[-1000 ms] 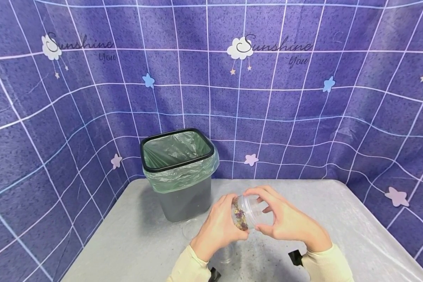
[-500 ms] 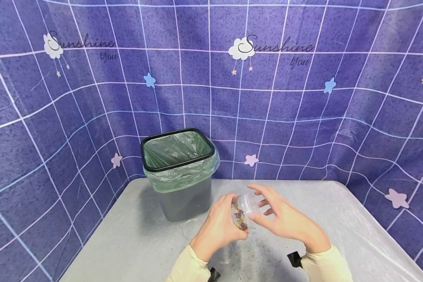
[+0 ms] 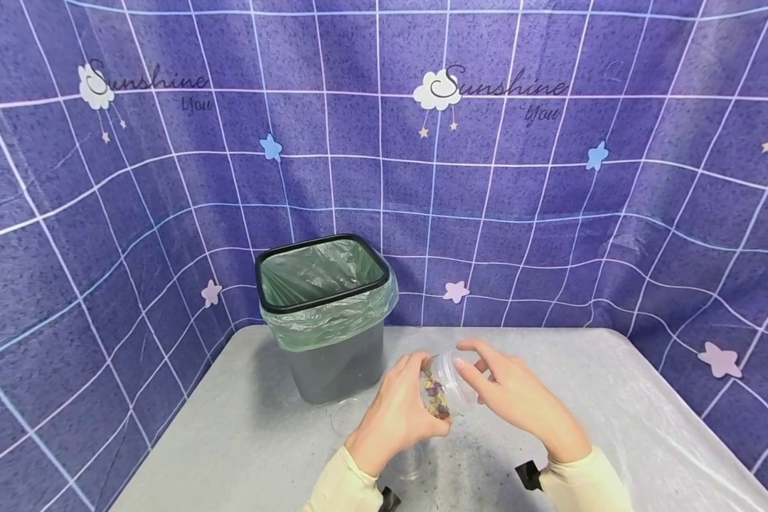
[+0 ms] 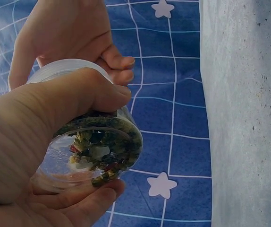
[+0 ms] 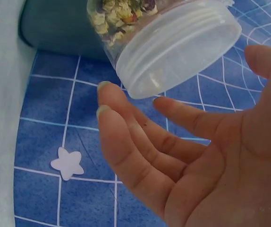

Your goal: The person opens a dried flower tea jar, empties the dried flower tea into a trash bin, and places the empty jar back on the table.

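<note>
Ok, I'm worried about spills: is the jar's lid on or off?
On: in the right wrist view, the whitish lid covers the mouth of the tilted jar. I cannot tell how tightly it is fastened.

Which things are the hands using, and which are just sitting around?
In use:
jar of dried bits, held in the left hand
its cloudy lid, right hand close by

Seemingly just around:
grey bin with green liner
clear round thing near the bin
another clear one by the left sleeve
dark specks on the table
starry cloth behind
</note>
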Available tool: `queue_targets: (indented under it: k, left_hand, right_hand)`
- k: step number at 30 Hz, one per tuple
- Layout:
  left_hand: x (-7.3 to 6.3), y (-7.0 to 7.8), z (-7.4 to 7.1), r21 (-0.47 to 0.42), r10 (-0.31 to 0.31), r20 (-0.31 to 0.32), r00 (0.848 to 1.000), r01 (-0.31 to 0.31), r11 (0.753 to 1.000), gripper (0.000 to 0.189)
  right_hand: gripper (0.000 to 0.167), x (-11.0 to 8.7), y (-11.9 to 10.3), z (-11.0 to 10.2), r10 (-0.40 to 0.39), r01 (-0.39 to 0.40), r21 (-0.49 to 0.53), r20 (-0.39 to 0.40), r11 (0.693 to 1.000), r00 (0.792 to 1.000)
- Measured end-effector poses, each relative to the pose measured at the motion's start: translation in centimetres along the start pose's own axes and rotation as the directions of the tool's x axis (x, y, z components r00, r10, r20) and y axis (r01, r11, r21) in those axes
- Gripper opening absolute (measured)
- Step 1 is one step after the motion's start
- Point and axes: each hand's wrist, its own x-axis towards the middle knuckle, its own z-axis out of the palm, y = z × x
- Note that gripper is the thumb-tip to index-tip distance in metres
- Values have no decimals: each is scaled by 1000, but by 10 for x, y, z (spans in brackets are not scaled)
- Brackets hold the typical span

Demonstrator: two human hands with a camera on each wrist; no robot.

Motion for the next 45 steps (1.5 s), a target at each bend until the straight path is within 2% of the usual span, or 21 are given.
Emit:
queue_targets:
  k: [9, 22, 37, 45]
  left_hand:
    - [-2, 2, 1, -3, -2, 6, 1000, 2, 1000, 88]
    - [-2, 2, 3, 10, -20, 9, 1000, 20, 1000, 90]
    - [-1, 0, 2, -3, -20, 29, 999, 20, 1000, 86]
    - [-2, 0, 1, -9, -8, 23, 1000, 8, 1000, 89]
  right_hand:
    - [40, 0, -2, 6, 55, -55, -30, 1, 998, 999]
    - [43, 1, -3, 6, 62, -62, -36, -1, 997, 998]
    - [46, -1, -2, 1, 14, -12, -32, 41, 999, 999]
    - [46, -4, 0, -3, -74, 76, -23, 52, 997, 996]
